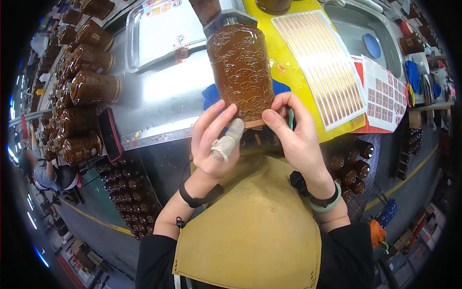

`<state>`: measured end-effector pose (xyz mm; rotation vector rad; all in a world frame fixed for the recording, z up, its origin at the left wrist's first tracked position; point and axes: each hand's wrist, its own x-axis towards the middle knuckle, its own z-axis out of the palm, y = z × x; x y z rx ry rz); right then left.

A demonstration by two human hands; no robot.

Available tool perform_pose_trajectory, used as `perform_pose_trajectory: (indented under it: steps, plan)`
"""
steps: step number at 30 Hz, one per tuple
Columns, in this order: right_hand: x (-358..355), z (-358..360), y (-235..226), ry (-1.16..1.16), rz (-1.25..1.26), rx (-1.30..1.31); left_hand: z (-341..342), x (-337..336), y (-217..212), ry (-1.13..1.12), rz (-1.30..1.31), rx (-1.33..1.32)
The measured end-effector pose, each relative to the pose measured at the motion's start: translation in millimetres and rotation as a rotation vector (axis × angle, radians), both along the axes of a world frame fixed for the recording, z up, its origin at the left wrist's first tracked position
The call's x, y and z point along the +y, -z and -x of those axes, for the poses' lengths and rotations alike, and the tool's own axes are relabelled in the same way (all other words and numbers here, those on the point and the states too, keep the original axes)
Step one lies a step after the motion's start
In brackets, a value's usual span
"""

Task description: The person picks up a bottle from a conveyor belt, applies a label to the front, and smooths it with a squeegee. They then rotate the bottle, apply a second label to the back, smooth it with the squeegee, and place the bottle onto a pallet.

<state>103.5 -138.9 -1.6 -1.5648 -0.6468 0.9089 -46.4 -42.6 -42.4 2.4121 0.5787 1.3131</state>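
Note:
A brown glazed bottle [243, 67] with raised cloud-like patterns lies on its side, its neck pointing away from me and its pale base rim toward me. Blue cloth [210, 95] shows on both sides beneath it. My left hand [214, 142] is at the base's left side, fingers stretched and apart. A grey fabric cover wraps one finger, whose tip is at the base edge. Across from it, my right hand [299, 135] has thumb and forefinger brought together at the base's right edge; what they pinch, if anything, is hidden. A bit of teal shows among its fingers.
Several similar bottles [94, 89] line the left side. A metal tray [137, 41] stands behind the phone [110, 134]. To the right, gold-striped label sheet [325, 67] and red-printed sticker sheet [385, 94] lie near a basin [392, 29]. More bottles [130, 197] stand low at left.

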Motion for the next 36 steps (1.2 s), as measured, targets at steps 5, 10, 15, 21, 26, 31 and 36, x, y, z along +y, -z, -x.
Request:
perform_pose_trajectory:
  steps: [5,10,15,21,26,31,36]
  plan:
    - [-2.2,-2.0,3.6,-0.004,-0.007,0.035,-2.8,7.8,-6.1,0.061,-0.046,0.027]
    - [-4.4,-8.6,-2.5,0.057,-0.105,0.297,-2.5,8.1,12.3,0.034,-0.012,-0.124]
    - [1.1,1.8,-1.5,0.032,-0.058,0.073,-1.7,5.5,8.7,0.020,0.012,-0.085]
    - [2.2,2.1,0.1,0.023,0.011,0.085,0.0,6.0,5.8,0.023,0.037,-0.060]
    - [1.1,-0.1,-0.8,-0.003,0.016,0.018,2.6,3.3,3.8,0.040,0.013,-0.015]
    - [-9.5,-17.1,2.3,0.015,-0.059,0.247,4.2,7.2,-4.9,0.065,-0.036,0.072]
    - [-12.5,-14.8,8.3,-0.004,-0.057,0.055,4.2,8.4,-12.4,0.147,0.009,0.115]
